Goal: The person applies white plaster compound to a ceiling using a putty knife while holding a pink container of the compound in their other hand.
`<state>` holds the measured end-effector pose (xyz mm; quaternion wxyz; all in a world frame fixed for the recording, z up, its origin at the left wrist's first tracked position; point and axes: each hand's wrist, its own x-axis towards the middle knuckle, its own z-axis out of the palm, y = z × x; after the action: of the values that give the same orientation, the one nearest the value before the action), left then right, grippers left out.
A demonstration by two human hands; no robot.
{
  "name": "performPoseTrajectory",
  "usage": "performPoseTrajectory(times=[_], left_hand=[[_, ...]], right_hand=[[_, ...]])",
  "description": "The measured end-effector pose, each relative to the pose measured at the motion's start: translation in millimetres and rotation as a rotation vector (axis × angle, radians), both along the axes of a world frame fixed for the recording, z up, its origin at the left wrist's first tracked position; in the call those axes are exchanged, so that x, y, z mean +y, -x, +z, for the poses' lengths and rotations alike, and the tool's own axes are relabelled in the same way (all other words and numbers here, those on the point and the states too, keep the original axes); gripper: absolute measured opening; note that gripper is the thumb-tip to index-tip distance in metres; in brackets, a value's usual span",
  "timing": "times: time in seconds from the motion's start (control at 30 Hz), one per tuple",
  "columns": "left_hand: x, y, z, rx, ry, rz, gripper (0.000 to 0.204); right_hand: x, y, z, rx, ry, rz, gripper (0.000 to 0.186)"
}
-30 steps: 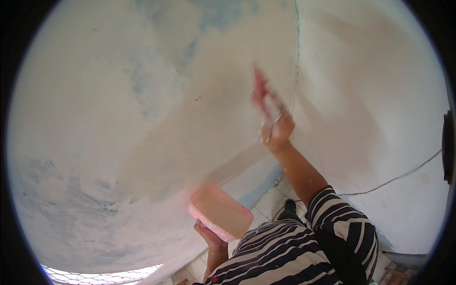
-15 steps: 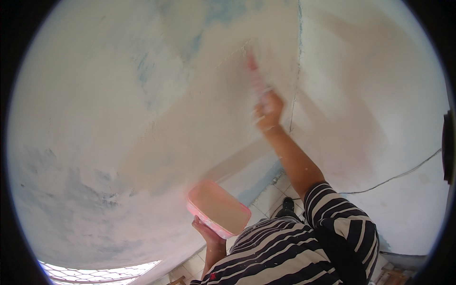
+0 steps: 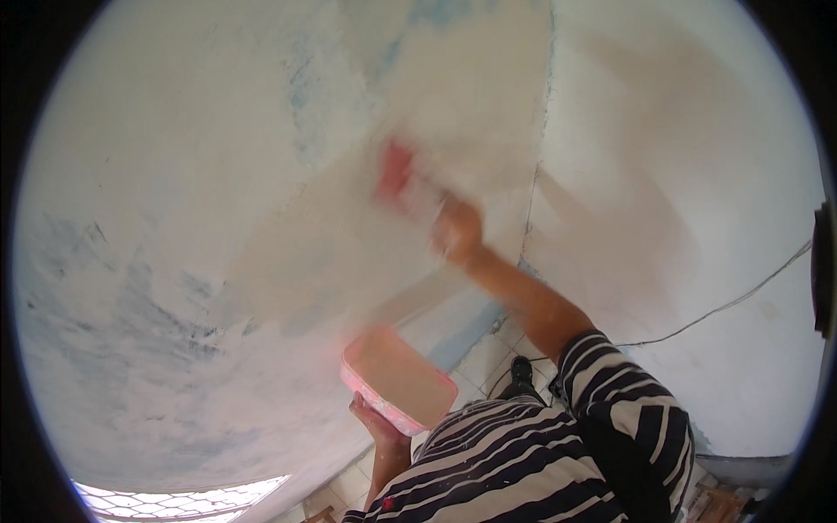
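Observation:
My right hand [image 3: 457, 231] is closed round the handle of a red-bladed putty knife [image 3: 397, 170], smeared by motion. Its blade is at the wall [image 3: 323, 227], over a beige coated patch; blur hides whether it touches. Low in front of my body, my left hand [image 3: 377, 423] supports a pink rectangular tub [image 3: 373, 399] from its side and underside. Smooth beige putty [image 3: 401, 375] lies in the tub. Some fingers of my left hand are hidden beneath it.
A second wall [image 3: 645, 200] meets the coated one at a corner on the right. A thin cable [image 3: 724, 309] runs along it. Below are white floor tiles [image 3: 479, 362] and my dark shoe [image 3: 521, 370]. A bright latticed opening [image 3: 174, 501] shows at lower left.
My right hand has moved down and to the left along the wall with the putty knife, whose blade now shows broader. My left hand and the tub have barely shifted.

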<state>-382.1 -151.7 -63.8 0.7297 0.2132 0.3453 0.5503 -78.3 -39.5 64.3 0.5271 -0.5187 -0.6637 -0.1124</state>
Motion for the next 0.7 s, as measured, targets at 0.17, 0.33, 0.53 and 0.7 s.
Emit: performPoseTrajectory(times=[0.17, 0.33, 0.53, 0.7], left_hand=[[0.2, 5.1, -5.7, 0.000, 0.029, 0.017, 0.063], [-1.1, 0.6, -6.4, 0.029, -0.001, 0.004, 0.062], [-4.4, 1.0, 7.5, -0.012, 0.033, 0.096, 0.060], [-1.5, 15.6, -17.8, -0.028, 0.031, 0.048, 0.060]], right_hand=[[-33.2, 16.6, 33.7, 0.250, -0.591, 0.587, 0.044], [15.0, -41.6, 3.2, 0.822, -0.086, 0.037, 0.042], [-22.3, 32.3, 14.9, 0.021, -0.498, 0.490, 0.047], [18.0, -62.3, 1.8, 0.983, -0.277, 0.141, 0.020]])
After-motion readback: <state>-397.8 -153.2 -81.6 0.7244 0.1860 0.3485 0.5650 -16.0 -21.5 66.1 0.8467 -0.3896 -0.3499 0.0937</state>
